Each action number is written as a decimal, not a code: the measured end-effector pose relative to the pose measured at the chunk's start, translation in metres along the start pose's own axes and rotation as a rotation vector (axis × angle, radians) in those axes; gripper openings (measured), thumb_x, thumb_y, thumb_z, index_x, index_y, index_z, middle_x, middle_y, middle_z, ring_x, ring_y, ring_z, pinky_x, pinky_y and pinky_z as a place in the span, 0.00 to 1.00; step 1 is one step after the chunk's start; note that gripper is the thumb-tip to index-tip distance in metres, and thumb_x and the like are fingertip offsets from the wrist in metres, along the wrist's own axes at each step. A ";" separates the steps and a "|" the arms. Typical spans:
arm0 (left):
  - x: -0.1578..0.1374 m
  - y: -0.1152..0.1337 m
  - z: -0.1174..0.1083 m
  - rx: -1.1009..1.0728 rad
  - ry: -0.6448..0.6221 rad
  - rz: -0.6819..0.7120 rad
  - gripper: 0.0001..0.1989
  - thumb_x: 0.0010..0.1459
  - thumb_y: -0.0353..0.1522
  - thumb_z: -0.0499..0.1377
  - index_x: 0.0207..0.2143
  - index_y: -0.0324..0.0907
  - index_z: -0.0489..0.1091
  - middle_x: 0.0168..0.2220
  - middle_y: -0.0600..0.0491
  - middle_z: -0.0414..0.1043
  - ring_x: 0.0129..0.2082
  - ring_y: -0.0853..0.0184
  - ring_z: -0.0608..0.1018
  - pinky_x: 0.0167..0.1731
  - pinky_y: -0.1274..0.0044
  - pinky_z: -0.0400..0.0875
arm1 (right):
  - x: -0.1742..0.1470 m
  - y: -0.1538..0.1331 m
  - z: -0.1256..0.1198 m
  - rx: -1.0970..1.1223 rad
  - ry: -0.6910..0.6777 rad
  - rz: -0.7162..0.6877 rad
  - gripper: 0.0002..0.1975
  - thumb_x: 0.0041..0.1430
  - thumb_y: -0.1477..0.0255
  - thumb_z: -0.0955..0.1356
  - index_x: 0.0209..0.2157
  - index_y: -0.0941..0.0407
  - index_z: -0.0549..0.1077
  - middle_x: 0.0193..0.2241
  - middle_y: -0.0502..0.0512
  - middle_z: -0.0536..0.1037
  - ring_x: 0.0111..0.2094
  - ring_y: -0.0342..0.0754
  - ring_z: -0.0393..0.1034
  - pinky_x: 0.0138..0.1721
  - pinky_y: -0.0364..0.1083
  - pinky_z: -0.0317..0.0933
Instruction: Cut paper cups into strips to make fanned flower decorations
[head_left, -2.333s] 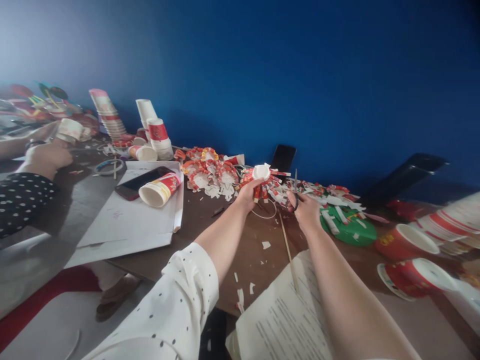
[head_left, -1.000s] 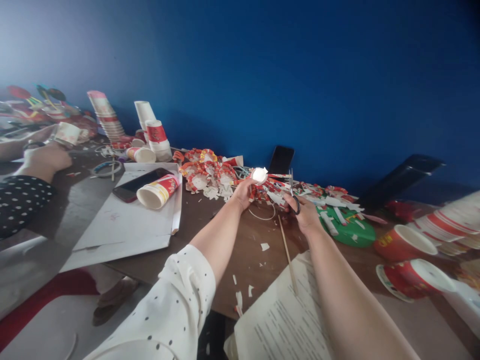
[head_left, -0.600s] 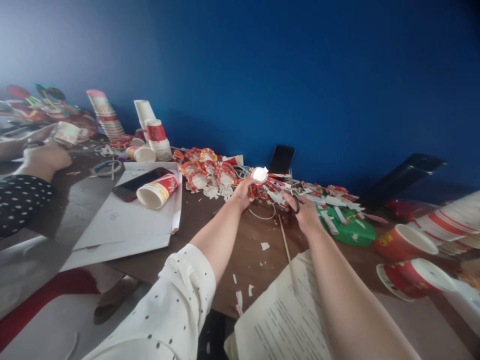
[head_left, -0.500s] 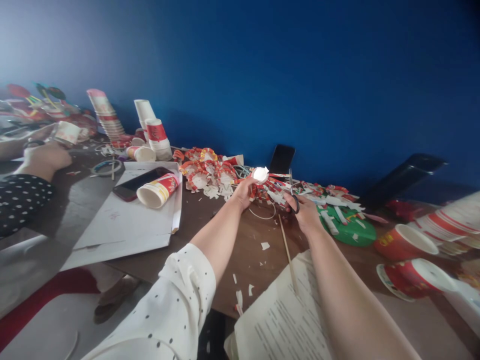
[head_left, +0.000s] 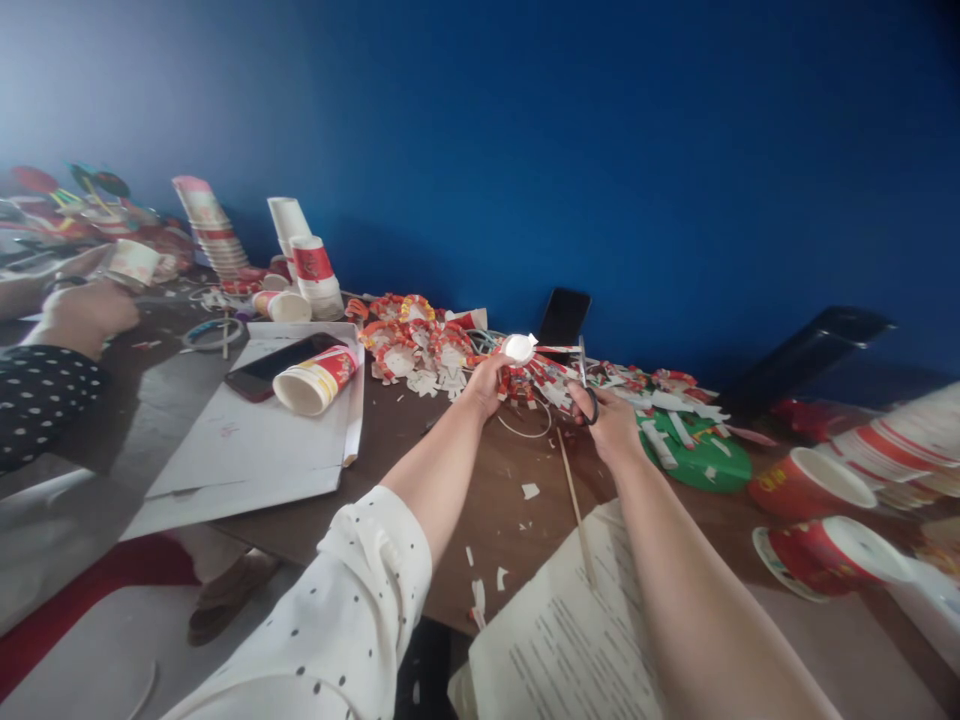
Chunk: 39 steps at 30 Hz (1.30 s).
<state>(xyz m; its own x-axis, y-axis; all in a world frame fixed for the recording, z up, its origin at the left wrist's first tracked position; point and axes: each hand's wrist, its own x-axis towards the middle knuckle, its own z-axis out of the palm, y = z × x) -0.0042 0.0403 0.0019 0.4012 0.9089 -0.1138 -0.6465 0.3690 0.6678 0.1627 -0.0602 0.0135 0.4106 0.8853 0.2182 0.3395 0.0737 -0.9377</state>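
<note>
My left hand is closed on a cut paper cup, its white round base facing up and red-and-white strips fanning out to the right. In my right hand is a pair of scissors, my fingers through the dark handle and the blades pointing up beside the strip ends. Beyond and left of my left hand lies a heap of red-and-white cut cup pieces. A thin wooden stick and small paper scraps rest on the brown table below my hands.
A phone leans against the blue wall. Left are a white box lid with a paper cup, and stacked cups. A co-worker's hand holds a cup. Right are a green disc and more cups.
The scissors' blades have shifted slightly at the strip ends, and the cut cup has tilted a little. Both my hands stay in nearly the same place.
</note>
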 end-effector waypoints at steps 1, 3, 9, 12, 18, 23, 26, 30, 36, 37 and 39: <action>0.000 0.000 0.000 -0.008 -0.004 0.005 0.11 0.45 0.28 0.58 0.33 0.36 0.73 0.22 0.51 0.75 0.21 0.66 0.77 0.28 0.74 0.74 | 0.001 0.001 0.000 0.006 -0.002 -0.008 0.25 0.44 0.47 0.72 0.18 0.55 0.71 0.16 0.47 0.68 0.20 0.43 0.61 0.23 0.44 0.56; -0.001 0.001 0.001 -0.018 -0.011 0.007 0.11 0.44 0.27 0.58 0.34 0.37 0.73 0.21 0.51 0.75 0.22 0.66 0.77 0.30 0.75 0.74 | 0.002 0.003 -0.002 0.014 0.010 -0.012 0.24 0.44 0.47 0.72 0.19 0.55 0.72 0.16 0.47 0.68 0.19 0.43 0.61 0.23 0.44 0.55; 0.001 0.000 -0.001 -0.025 0.021 -0.012 0.12 0.43 0.28 0.61 0.34 0.36 0.72 0.19 0.53 0.73 0.22 0.67 0.77 0.30 0.76 0.74 | 0.006 0.007 -0.010 -0.285 0.035 0.062 0.26 0.48 0.46 0.69 0.31 0.57 0.80 0.21 0.53 0.76 0.25 0.50 0.70 0.28 0.46 0.60; 0.003 -0.001 -0.002 -0.022 0.038 -0.031 0.11 0.43 0.27 0.60 0.33 0.35 0.72 0.20 0.52 0.74 0.22 0.67 0.77 0.31 0.76 0.74 | 0.009 0.008 -0.019 -0.686 0.021 0.103 0.23 0.51 0.51 0.69 0.39 0.53 0.81 0.31 0.59 0.81 0.35 0.57 0.75 0.33 0.48 0.62; 0.002 -0.001 -0.001 -0.020 0.075 -0.034 0.07 0.47 0.27 0.60 0.32 0.35 0.72 0.21 0.51 0.74 0.21 0.66 0.77 0.30 0.74 0.74 | 0.008 -0.001 -0.026 -0.956 -0.063 0.150 0.21 0.57 0.58 0.66 0.47 0.53 0.77 0.41 0.62 0.81 0.44 0.60 0.75 0.39 0.49 0.63; -0.001 0.000 0.001 -0.002 0.088 -0.052 0.05 0.47 0.27 0.62 0.29 0.36 0.71 0.20 0.51 0.74 0.20 0.67 0.76 0.27 0.75 0.73 | 0.005 -0.004 -0.020 -1.076 0.069 0.280 0.29 0.55 0.57 0.68 0.55 0.58 0.70 0.45 0.70 0.79 0.47 0.66 0.74 0.44 0.58 0.65; -0.003 0.000 0.002 0.027 0.071 -0.060 0.05 0.47 0.28 0.63 0.29 0.37 0.71 0.20 0.51 0.74 0.19 0.67 0.76 0.26 0.75 0.73 | 0.004 -0.005 -0.020 -1.146 0.058 0.280 0.23 0.55 0.58 0.68 0.50 0.55 0.74 0.44 0.69 0.79 0.46 0.66 0.74 0.43 0.60 0.65; -0.004 0.002 0.002 -0.023 0.052 -0.034 0.08 0.47 0.26 0.61 0.33 0.36 0.72 0.22 0.51 0.75 0.22 0.66 0.77 0.27 0.75 0.73 | 0.003 -0.006 -0.022 -1.185 0.021 0.274 0.20 0.56 0.60 0.67 0.48 0.53 0.76 0.44 0.67 0.79 0.47 0.65 0.74 0.43 0.59 0.66; -0.003 0.006 -0.001 -0.120 0.125 0.035 0.03 0.49 0.26 0.57 0.29 0.38 0.70 0.16 0.56 0.68 0.15 0.71 0.70 0.18 0.80 0.65 | 0.005 -0.005 -0.024 -1.205 0.010 0.242 0.20 0.56 0.62 0.67 0.49 0.53 0.78 0.50 0.69 0.75 0.49 0.66 0.72 0.43 0.58 0.66; -0.003 0.006 -0.001 -0.119 0.124 0.032 0.03 0.50 0.26 0.57 0.29 0.38 0.70 0.16 0.56 0.68 0.14 0.72 0.69 0.18 0.80 0.65 | 0.005 -0.005 -0.024 -1.213 0.010 0.235 0.20 0.55 0.63 0.67 0.48 0.53 0.78 0.50 0.69 0.75 0.50 0.67 0.71 0.44 0.58 0.66; -0.002 0.004 -0.001 -0.111 0.120 0.028 0.03 0.50 0.26 0.57 0.29 0.37 0.70 0.17 0.55 0.69 0.15 0.71 0.70 0.19 0.79 0.66 | 0.006 -0.005 -0.026 -1.197 -0.007 0.238 0.19 0.53 0.63 0.68 0.46 0.52 0.80 0.50 0.68 0.76 0.51 0.68 0.70 0.44 0.58 0.66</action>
<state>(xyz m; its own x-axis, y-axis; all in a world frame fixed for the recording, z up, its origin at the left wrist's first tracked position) -0.0086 0.0401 0.0043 0.3061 0.9332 -0.1881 -0.7265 0.3567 0.5873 0.1855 -0.0672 0.0264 0.5655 0.8218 0.0702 0.8231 -0.5568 -0.1118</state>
